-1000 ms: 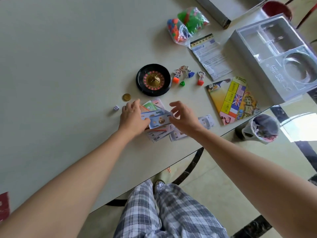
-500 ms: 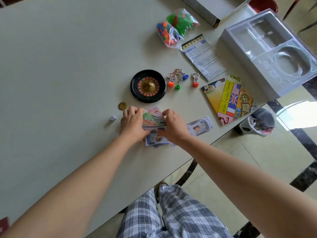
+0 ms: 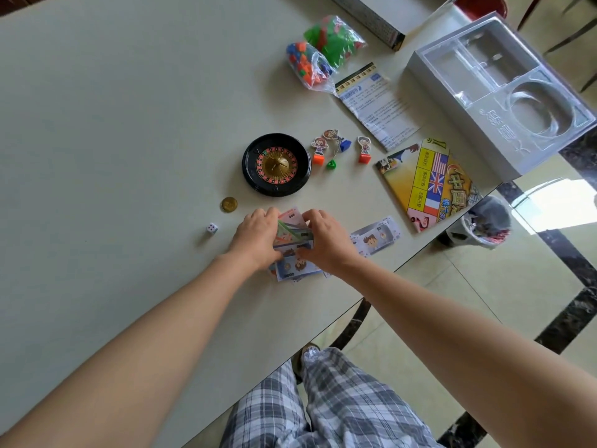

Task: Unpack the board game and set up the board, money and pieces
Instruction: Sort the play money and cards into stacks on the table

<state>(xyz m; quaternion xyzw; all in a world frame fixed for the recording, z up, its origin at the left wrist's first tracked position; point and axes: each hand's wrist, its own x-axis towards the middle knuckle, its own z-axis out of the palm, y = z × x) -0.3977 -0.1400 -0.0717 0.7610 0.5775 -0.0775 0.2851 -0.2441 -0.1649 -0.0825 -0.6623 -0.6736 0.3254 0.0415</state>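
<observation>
Money is the step in hand: my left hand (image 3: 256,239) and right hand (image 3: 326,244) curl round a stack (image 3: 292,236) of notes from either side, pinching it just nearer me than the wheel (image 3: 276,163). Next, I judge, the loose notes (image 3: 376,236) near-right of the wheel want gathering, and the folded board (image 3: 426,184) to its right wants opening

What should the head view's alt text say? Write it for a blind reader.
The left hand and right hand hold a stack of play money on a pale table. Nearby lie a roulette wheel, pawns, a die, a coin and the folded board.
</observation>
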